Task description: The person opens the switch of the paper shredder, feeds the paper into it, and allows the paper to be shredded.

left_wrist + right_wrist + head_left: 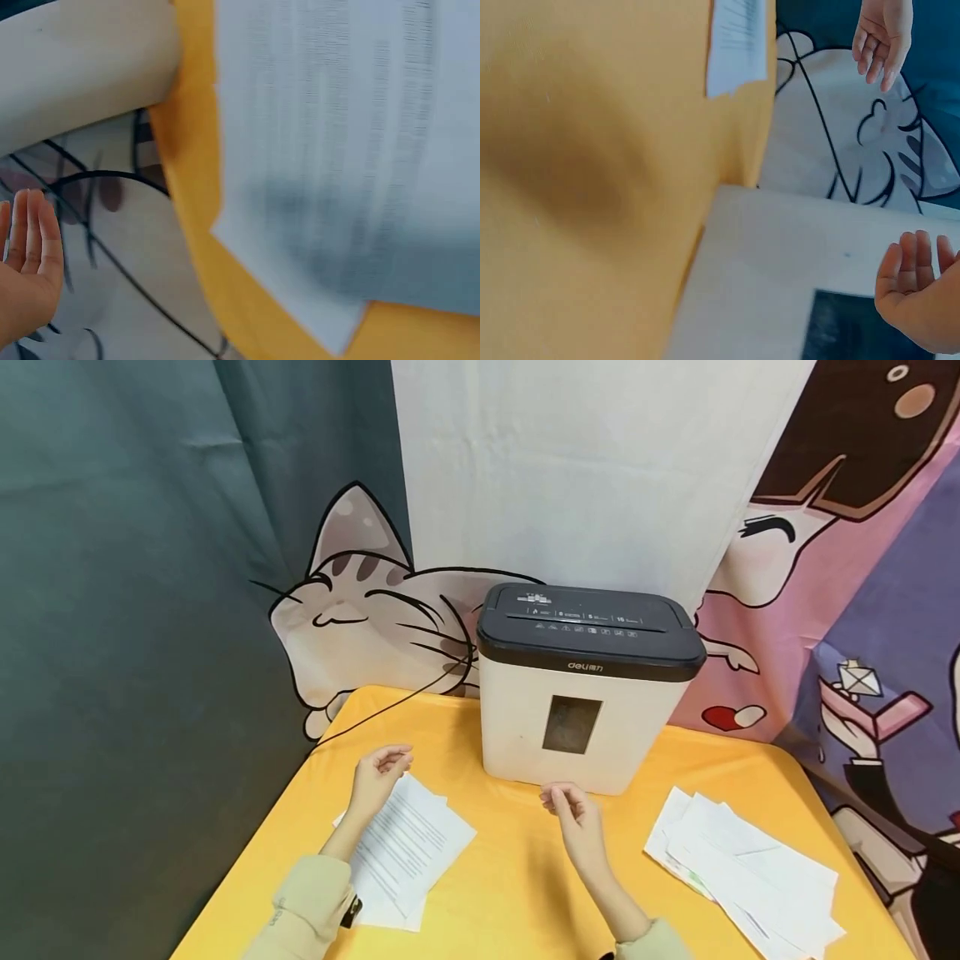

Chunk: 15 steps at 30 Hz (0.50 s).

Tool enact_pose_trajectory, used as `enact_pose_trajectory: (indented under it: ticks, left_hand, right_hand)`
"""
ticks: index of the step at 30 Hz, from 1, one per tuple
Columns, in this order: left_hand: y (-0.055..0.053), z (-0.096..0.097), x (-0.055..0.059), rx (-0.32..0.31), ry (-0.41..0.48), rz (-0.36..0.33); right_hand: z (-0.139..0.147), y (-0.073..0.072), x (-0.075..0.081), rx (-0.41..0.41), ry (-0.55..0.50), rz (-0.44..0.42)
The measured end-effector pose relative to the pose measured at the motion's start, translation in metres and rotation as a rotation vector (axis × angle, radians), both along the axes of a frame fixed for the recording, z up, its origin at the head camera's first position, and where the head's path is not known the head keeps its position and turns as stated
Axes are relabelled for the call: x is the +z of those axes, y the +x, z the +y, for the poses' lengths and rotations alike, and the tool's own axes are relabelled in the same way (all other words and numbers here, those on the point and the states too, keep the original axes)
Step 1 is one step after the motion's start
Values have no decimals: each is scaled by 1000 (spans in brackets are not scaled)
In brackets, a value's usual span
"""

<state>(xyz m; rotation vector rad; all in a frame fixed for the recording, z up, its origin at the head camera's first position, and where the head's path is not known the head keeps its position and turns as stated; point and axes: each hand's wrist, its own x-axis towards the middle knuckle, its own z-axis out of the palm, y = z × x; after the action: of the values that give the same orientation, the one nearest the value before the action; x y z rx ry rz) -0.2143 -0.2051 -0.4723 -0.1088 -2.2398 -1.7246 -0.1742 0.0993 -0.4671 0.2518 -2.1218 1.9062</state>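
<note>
My left hand [381,777] hovers over a small stack of printed sheets [412,843] on the left of the yellow table, fingers loosely bent with nothing in them. In the left wrist view the same printed paper [330,150] fills the right side, and the hand [34,270] shows at the left edge. In front of the paper shredder [585,727], white with a black top, my right hand [577,827] hangs in the air, fingers relaxed and holding nothing. The right wrist view has this hand [919,292] before the shredder's dark window [840,330].
A second, spread pile of white papers [750,877] lies on the table's right side. A thin black cord [397,702] runs left from behind the shredder. Cartoon-printed curtains [600,468] hang right behind the yellow tabletop [510,893].
</note>
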Motion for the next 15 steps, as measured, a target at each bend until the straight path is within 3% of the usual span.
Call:
enact_pose_trajectory:
  ticks: [7, 11, 15]
  left_hand:
    - [3, -9, -35, 135, -134, -82]
    - [-3, -16, -51, 170, -279, -118]
    - [-11, -22, -65, 168, -383, -120]
  right_hand:
    - [-18, 4, -24, 71, -8, -180]
    - [-31, 6, -32, 93, 39, -211]
    - [-37, 7, -44, 126, 130, -207]
